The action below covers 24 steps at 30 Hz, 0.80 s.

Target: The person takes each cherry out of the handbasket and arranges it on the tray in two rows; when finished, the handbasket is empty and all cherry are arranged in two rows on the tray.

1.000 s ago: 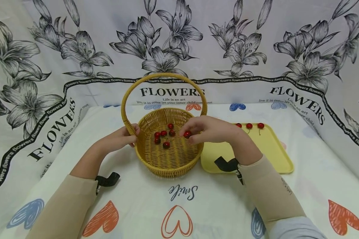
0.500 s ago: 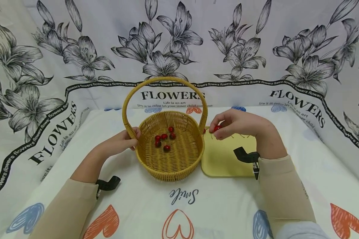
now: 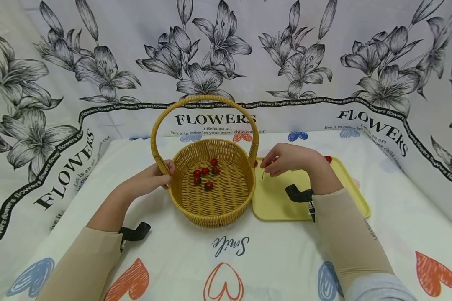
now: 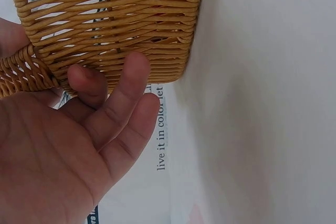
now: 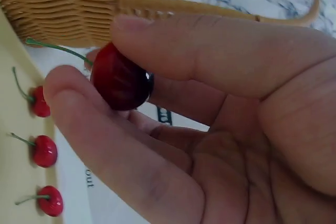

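Observation:
My left hand [image 3: 150, 179] grips the round wicker basket [image 3: 215, 217] at its left side, where the tall handle [image 3: 207, 98] meets the rim; the left wrist view shows curled fingers [image 4: 137, 72] against the weave. Several red cherries [image 3: 209, 186] lie on the basket's floor. Over the yellow tray [image 3: 282, 205], to the basket's right, is my right hand [image 3: 291, 159]. Its thumb and fingertips pinch a dark red cherry [image 5: 118, 77] whose green stem points away from the palm. More cherries [image 5: 44, 150] lie in a row along the tray's far edge, partly hidden by this hand in the head view.
A white cloth [image 3: 173, 259] printed with hearts covers the table. Behind it hangs a flower-patterned curtain [image 3: 278, 25]. The tray stands close beside the basket, and the handle arches high above the basket's opening. Each wrist wears a black camera mount [image 3: 135, 231].
My right hand has moved from above the basket to the right, over the tray, with the cherry in its fingers. My left hand keeps its hold on the basket.

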Tool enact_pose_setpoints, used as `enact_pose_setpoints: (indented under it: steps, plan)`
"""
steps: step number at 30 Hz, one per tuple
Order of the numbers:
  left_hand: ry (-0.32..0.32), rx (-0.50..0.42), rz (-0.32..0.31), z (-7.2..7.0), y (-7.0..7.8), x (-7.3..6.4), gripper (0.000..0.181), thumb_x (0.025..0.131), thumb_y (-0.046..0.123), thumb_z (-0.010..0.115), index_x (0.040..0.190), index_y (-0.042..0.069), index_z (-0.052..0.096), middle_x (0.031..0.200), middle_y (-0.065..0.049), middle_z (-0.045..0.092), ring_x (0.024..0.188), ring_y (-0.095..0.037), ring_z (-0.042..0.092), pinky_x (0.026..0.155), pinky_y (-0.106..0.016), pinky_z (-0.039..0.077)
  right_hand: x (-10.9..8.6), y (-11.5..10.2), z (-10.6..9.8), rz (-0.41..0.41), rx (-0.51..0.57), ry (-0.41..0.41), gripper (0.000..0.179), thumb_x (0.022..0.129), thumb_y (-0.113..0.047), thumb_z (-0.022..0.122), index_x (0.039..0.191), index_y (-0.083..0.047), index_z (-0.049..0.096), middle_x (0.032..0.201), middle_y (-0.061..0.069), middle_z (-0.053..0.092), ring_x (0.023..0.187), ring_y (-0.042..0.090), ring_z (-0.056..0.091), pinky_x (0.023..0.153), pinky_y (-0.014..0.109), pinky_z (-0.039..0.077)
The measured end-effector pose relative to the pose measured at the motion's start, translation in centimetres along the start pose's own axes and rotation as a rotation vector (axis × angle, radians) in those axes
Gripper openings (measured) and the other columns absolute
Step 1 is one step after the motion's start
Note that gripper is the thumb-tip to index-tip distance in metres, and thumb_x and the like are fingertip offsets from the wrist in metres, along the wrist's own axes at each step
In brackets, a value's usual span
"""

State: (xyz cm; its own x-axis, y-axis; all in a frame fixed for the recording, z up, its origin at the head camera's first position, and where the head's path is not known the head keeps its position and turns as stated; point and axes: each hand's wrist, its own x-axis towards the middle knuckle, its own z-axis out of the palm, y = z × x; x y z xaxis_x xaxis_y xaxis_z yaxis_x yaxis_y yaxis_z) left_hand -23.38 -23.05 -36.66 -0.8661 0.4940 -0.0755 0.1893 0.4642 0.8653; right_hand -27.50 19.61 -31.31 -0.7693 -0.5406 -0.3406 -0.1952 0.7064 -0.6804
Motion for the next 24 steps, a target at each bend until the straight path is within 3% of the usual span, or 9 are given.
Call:
enact_pose_setpoints:
  steps: [3, 8, 12, 17, 21, 24]
  plan:
    - [0.001, 0.003, -0.003, 0.0, -0.1, -0.2, 0.017, 0.089, 0.005, 0.052, 0.101, -0.001, 0.043, 0.093, -0.014, 0.045, 0.097, -0.032, 0.049, 0.083, -0.050, 0.049, 1.1, -0.3, 1.1, 0.026, -0.024, 0.009, 0.029, 0.097, -0.015, 0.068, 0.120, 0.003, 0.069, 0.108, 0.016, 0.071, 0.088, 0.022, 0.072, 0.083, 0.037, 0.058]
    - [0.007, 0.006, 0.000, -0.2, -0.1, -0.4, 0.017, 0.088, 0.006, 0.052, 0.101, 0.000, 0.043, 0.092, -0.013, 0.046, 0.097, -0.032, 0.049, 0.083, -0.051, 0.049, 3.2, 0.1, 2.9, 0.036, -0.157, 0.098, 0.018, 0.098, -0.019, 0.067, 0.090, -0.003, 0.069, 0.080, 0.012, 0.069, 0.068, 0.019, 0.069, 0.068, 0.032, 0.058]
    - [0.012, 0.005, -0.001, -0.2, -0.1, -0.5, 0.018, 0.088, 0.005, 0.052, 0.101, 0.000, 0.043, 0.092, -0.013, 0.045, 0.096, -0.032, 0.049, 0.083, -0.051, 0.049, 4.5, 0.9, 3.8, 0.046, -0.273, 0.141, 0.023, 0.099, -0.021, 0.066, 0.082, -0.006, 0.069, 0.068, 0.007, 0.066, 0.060, 0.018, 0.064, 0.060, 0.030, 0.053]
    - [0.012, 0.004, -0.011, -0.1, -0.1, -0.5, 0.018, 0.087, 0.004, 0.052, 0.102, 0.000, 0.043, 0.092, -0.014, 0.045, 0.096, -0.032, 0.049, 0.083, -0.051, 0.049, 5.0, 1.1, 4.2, 0.060, -0.327, 0.141, 0.026, 0.099, -0.027, 0.068, 0.088, -0.004, 0.072, 0.068, 0.008, 0.066, 0.058, 0.019, 0.064, 0.057, 0.029, 0.051]
    - [0.009, 0.010, -0.010, -0.1, 0.0, -0.3, 0.018, 0.088, 0.005, 0.051, 0.103, 0.000, 0.042, 0.095, -0.014, 0.046, 0.099, -0.033, 0.048, 0.084, -0.051, 0.049, 4.5, 0.9, 4.0, 0.071, -0.301, 0.117, 0.018, 0.094, -0.019, 0.074, 0.105, -0.004, 0.071, 0.077, 0.009, 0.067, 0.064, 0.022, 0.066, 0.061, 0.031, 0.053]
    - [0.004, 0.018, -0.009, -0.1, 0.0, 0.0, 0.018, 0.089, 0.006, 0.051, 0.103, 0.001, 0.043, 0.096, -0.015, 0.046, 0.101, -0.034, 0.049, 0.085, -0.051, 0.050, 4.3, 0.9, 3.8, 0.074, -0.268, 0.093, 0.024, 0.091, -0.011, 0.077, 0.113, -0.004, 0.070, 0.082, 0.010, 0.067, 0.067, 0.023, 0.067, 0.063, 0.033, 0.054]
